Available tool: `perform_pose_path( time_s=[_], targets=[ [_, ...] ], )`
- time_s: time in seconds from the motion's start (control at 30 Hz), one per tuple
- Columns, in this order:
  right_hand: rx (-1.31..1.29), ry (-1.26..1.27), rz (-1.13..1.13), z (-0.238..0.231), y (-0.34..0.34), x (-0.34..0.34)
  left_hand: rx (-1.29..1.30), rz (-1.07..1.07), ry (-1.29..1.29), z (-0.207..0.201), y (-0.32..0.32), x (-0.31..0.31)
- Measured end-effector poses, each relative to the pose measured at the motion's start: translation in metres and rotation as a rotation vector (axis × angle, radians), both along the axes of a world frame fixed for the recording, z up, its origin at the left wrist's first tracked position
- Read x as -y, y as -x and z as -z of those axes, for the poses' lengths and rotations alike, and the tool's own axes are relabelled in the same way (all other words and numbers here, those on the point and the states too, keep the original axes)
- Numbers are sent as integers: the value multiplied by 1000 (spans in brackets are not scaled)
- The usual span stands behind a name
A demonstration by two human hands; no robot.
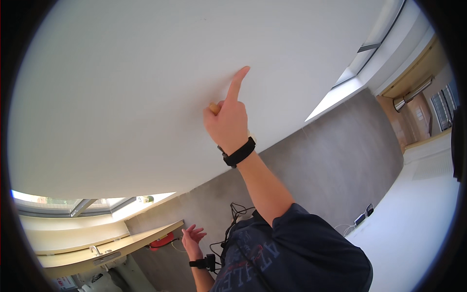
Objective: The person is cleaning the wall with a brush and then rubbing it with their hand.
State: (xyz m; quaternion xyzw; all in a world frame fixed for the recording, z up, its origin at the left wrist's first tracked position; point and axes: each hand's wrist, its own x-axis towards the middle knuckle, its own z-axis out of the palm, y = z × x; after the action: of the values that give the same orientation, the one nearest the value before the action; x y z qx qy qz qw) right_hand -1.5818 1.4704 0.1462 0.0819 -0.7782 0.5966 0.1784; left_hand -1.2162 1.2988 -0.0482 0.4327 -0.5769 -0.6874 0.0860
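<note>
My right hand (227,119), with a black strap on its wrist, is raised against a large white wall (121,97). Its index finger stretches out and its tip appears to touch the wall. The other fingers are curled round a tool with a wooden-coloured handle (214,108); only the rounded end shows, and the fist hides the rest. Low on the left, my left hand (194,236) hangs with its fingers apart and nothing in it. It also wears a black strap, with a small dark device. Nearest to it is the end of a wooden counter (160,232).
A tap (95,250) stands on the counter, with a red object (161,241) below its end. Black cables (233,219) hang by my body. Grey floor (340,141) runs along the wall's foot. Windows are at both sides; a small dark device (360,220) with white cable lies right.
</note>
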Motion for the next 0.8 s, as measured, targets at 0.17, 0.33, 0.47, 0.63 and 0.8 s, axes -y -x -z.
perform_pose_path(
  time_s=[0.17,0.33,0.47,0.63,0.8],
  targets=[
    [-62,-249,39,0,7,-9,2,27,25,-3,9,3],
    [14,-134,35,-14,-4,9,12,40,3,-2,12,-1],
    [18,-177,10,-12,-6,5,-50,61,5,-4,17,-4],
    [-20,-24,125,-14,24,-14,-8,45,-4,0,15,-2],
    [18,-276,-42,3,-13,3,-3,65,8,-5,13,-1]
  ],
)
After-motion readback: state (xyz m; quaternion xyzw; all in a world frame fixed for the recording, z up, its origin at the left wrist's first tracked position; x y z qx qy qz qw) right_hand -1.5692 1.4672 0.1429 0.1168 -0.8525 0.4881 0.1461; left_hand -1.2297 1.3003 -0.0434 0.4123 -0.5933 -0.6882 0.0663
